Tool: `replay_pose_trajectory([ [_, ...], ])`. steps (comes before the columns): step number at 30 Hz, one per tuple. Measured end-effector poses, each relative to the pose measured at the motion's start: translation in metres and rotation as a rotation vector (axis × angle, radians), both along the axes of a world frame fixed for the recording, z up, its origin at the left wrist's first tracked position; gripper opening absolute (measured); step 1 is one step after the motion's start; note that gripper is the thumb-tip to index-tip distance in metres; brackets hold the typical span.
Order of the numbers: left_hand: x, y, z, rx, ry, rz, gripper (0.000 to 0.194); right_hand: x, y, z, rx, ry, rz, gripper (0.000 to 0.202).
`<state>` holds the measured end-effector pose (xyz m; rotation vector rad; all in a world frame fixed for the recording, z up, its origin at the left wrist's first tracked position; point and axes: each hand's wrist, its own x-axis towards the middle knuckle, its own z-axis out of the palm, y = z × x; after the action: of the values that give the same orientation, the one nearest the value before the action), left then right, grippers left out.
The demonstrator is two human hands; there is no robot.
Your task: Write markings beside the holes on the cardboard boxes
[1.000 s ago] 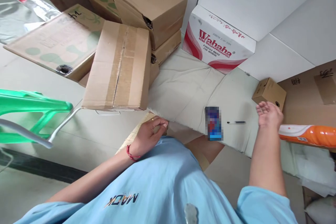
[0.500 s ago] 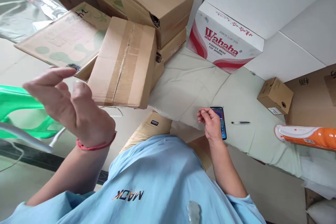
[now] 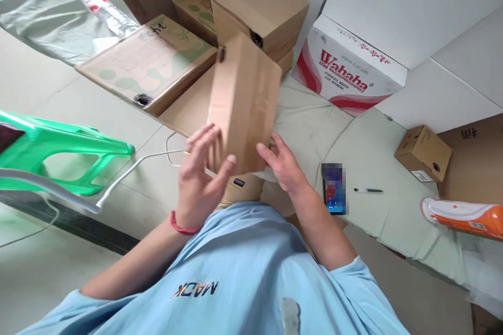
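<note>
Between my two hands a brown cardboard box (image 3: 245,110) is tipped up on its edge, slightly blurred by motion. My left hand (image 3: 202,172) grips its lower left side, fingers against the face and thumb along the near edge. My right hand (image 3: 283,162) grips the lower right corner with thumb and fingers. Behind it, another flat cardboard box (image 3: 188,107) lies on the stack, partly covered. A printed carton with green shapes (image 3: 145,63) lies to the left, and a further brown box (image 3: 261,5) stands behind.
On the cloth-covered surface (image 3: 310,110) lie a phone (image 3: 334,188) and a pen (image 3: 368,190). A Wahaha water carton (image 3: 349,65) stands at the wall. To the right are a small box (image 3: 423,153) and an orange-white roll (image 3: 463,214). A green stool (image 3: 78,149) stands left.
The taped box that lay flat has been taken hold of by both hands and tilted up. My left hand came down and right; my right hand moved left from beside the phone.
</note>
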<state>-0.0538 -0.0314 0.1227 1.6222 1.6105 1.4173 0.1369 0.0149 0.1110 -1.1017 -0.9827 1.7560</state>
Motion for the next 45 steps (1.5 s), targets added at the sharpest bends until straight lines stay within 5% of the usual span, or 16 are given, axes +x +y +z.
replay_pose_trajectory([
  [4, 0.024, -0.027, -0.008, 0.028, 0.176, -0.235, 0.047, 0.033, -0.042, -0.032, -0.154, 0.009, -0.12, 0.061],
  [9, 0.049, -0.036, -0.032, -0.133, 0.113, -0.465, 0.048, 0.066, -0.109, -0.068, -0.289, 0.013, -0.352, 0.051],
  [16, 0.073, -0.033, -0.053, -0.012, 0.15, -0.521, 0.089, 0.068, -0.15, -0.104, -0.303, 0.058, -0.476, 0.044],
  [20, 0.063, -0.026, -0.046, -0.166, 0.171, -0.549, 0.082, 0.06, -0.153, -0.113, -0.294, 0.114, -0.481, 0.041],
  [25, 0.043, -0.015, -0.042, -0.532, -0.205, -0.447, 0.056, 0.064, -0.148, -0.111, -0.293, 0.25, -0.483, 0.05],
  [31, 0.045, -0.018, -0.055, -0.878, -0.754, -0.363, 0.06, 0.081, -0.151, -0.105, -0.235, 0.274, -0.498, 0.051],
  [36, 0.056, -0.02, -0.057, -1.013, -0.947, -0.443, 0.063, 0.089, -0.164, -0.088, -0.116, 0.194, -0.594, 0.057],
  [45, 0.068, -0.008, -0.037, -1.087, -1.25, -0.566, 0.04, 0.096, -0.176, -0.042, 0.139, 0.102, -0.479, 0.064],
])
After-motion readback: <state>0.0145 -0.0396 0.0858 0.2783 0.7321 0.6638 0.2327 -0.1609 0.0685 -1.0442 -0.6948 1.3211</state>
